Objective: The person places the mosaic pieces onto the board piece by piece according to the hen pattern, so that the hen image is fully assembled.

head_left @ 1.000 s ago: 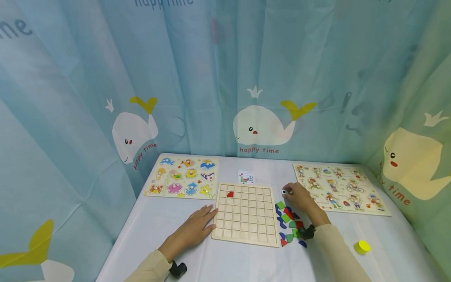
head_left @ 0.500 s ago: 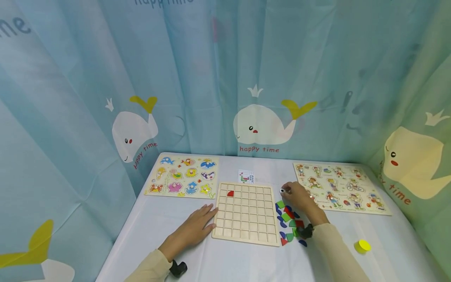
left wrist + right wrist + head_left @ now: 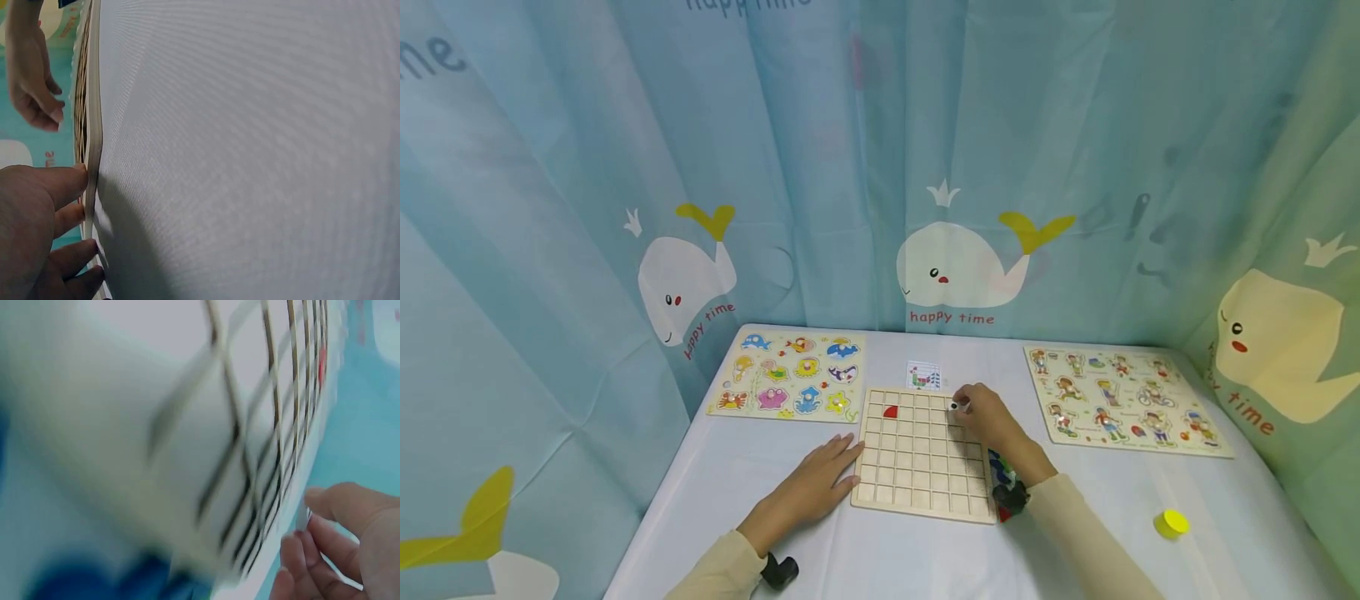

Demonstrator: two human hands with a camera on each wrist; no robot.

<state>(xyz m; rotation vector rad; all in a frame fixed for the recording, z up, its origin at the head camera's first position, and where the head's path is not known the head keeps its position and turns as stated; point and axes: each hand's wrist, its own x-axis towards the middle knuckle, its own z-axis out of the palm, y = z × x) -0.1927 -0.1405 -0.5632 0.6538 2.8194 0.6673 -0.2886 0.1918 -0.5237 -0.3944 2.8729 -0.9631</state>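
White black-dotted piece (image 3: 954, 406), just one, pinched by thumb and fingers of the right hand (image 3: 988, 418) over the far-right part of the grid board (image 3: 902, 467)! The left hand (image 3: 812, 483), fingers extended, touches the board's left edge. One red quarter-circle (image 3: 891, 412) sits in the board. Beyond the board, one picture card (image 3: 922, 376); beyond-left, one sea-animal puzzle (image 3: 826, 360); right of it, one yellow cylinder (image 3: 1171, 524) and coloured pieces (image 3: 996, 465) too covered to count.

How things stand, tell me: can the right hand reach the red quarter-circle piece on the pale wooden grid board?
Probably yes: only bare board shows between the right hand and the red piece, though that hand pinches a white, black-dotted piece.
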